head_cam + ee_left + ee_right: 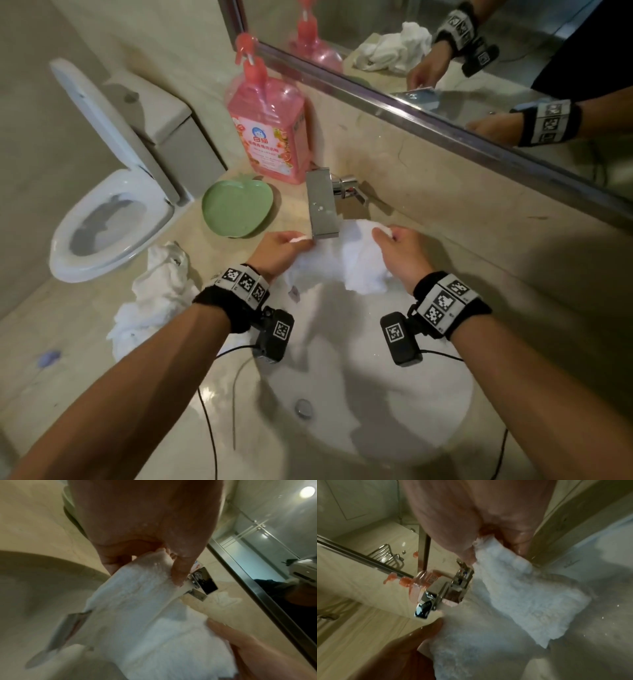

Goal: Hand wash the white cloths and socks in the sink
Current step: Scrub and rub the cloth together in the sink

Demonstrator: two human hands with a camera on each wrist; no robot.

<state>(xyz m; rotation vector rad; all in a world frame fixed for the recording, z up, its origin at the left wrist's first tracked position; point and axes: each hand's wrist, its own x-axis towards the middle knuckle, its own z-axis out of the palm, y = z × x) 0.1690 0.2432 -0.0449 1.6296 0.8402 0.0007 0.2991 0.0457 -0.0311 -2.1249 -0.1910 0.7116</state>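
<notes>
A wet white cloth (346, 260) hangs stretched between both hands, just under the chrome faucet spout (322, 205) and above the white sink basin (428, 411). My left hand (284, 248) pinches the cloth's left top edge (145, 574) between thumb and fingers. My right hand (399, 246) pinches the right top edge (513, 574). The cloth's lower part droops toward the basin. A heap of more white cloths (154, 298) lies on the counter left of the sink.
A pink pump bottle of detergent (269, 120) stands behind the faucet on the left. A green apple-shaped dish (236, 209) sits beside it. A toilet (113, 205) with raised lid is at far left. The mirror (445, 51) runs along the back wall. The drain plug (303, 407) sits in the basin.
</notes>
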